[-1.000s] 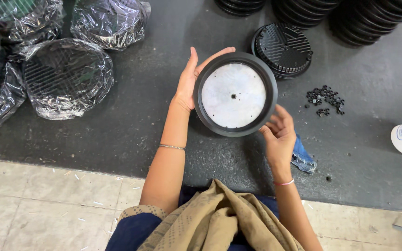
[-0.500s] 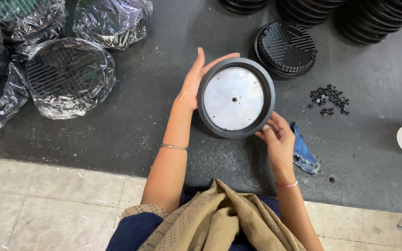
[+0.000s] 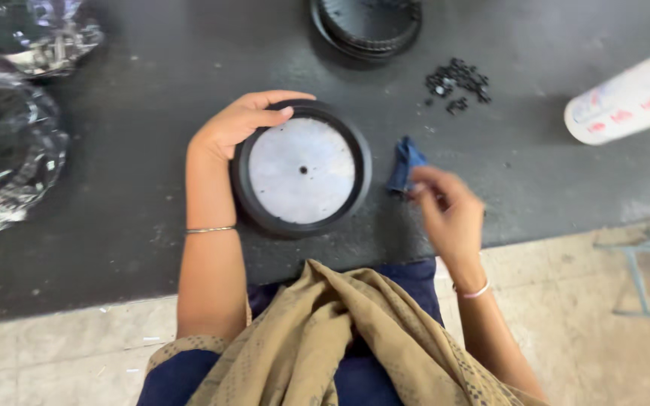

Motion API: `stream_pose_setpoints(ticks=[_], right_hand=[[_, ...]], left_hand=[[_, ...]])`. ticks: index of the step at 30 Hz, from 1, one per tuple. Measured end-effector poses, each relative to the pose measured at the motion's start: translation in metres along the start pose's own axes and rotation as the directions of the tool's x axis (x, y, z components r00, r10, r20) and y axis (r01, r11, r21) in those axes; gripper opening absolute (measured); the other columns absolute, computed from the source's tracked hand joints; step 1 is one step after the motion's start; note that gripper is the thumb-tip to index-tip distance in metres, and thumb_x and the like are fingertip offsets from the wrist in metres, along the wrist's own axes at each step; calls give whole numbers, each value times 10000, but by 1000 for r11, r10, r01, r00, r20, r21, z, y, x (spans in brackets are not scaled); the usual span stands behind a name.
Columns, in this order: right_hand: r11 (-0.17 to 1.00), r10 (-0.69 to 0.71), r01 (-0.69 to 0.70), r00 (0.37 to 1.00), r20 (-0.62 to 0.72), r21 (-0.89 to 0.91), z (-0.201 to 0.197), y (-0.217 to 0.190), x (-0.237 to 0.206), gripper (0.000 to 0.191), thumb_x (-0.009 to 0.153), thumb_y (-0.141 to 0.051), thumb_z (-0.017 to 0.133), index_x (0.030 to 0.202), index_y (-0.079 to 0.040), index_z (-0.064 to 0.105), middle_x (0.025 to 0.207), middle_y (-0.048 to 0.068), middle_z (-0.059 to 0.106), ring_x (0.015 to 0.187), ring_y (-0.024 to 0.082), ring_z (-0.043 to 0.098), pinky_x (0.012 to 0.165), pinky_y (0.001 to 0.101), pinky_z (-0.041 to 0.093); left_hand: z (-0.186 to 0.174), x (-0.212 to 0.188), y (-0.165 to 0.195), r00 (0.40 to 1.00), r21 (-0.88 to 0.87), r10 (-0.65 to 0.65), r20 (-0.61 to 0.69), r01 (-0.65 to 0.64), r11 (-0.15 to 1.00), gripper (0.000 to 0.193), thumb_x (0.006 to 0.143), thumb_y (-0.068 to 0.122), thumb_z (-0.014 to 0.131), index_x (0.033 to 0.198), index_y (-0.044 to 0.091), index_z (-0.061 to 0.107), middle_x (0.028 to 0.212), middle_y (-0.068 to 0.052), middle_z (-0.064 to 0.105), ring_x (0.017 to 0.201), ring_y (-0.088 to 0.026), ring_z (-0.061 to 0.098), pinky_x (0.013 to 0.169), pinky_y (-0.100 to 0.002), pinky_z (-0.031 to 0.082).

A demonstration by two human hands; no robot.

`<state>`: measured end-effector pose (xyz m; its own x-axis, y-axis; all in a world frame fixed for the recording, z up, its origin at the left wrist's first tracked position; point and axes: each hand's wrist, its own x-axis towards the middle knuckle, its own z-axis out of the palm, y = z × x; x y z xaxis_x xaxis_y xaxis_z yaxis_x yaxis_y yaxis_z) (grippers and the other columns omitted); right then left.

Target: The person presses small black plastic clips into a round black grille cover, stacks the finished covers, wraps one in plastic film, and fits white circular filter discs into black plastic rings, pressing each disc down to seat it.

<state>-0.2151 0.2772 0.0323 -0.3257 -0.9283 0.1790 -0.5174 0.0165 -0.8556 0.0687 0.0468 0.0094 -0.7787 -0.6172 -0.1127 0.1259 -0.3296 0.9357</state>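
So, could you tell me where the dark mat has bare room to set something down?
Bare dark mat lies between the plastic-wrapped stacks and the left hand on the round black disc. It is crowded near the right hand: blue cloth, small black pieces, white bottle.
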Motion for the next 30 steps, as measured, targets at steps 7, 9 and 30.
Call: stream_pose_setpoints(ticks=[7,9,30], right_hand=[[823,-276,216,960,-38,-526,-8,0,25,301,956,-238,775,1148,-10,732,972,148,670,842,299,671,748,388,534],[748,-336,269,942,4,-607,2,8,34,372,911,-283,802,1134,5,728,964,159,649,872,346,638,752,425,516],[902,-347,358,934,91,-240,-2,3,17,251,954,29,680,1175,-60,758,1068,120,718,920,248,696,803,337,542]], left_hand=[[25,45,4,953,521,-34,301,-134,843,419,902,162,684,1299,31,703,1295,-82,731,1192,-182,652,1053,-302,475],[24,64,4,945,646,-118,304,-114,755,430,870,165,702,1289,65,713,1248,-76,747,1136,-189,660,1009,-312,493],[125,-13,-64,801,953,543,-252,110,282,344,974,99,609,1301,-2,640,1356,-183,607,1268,-371,562,1072,-475,429]])
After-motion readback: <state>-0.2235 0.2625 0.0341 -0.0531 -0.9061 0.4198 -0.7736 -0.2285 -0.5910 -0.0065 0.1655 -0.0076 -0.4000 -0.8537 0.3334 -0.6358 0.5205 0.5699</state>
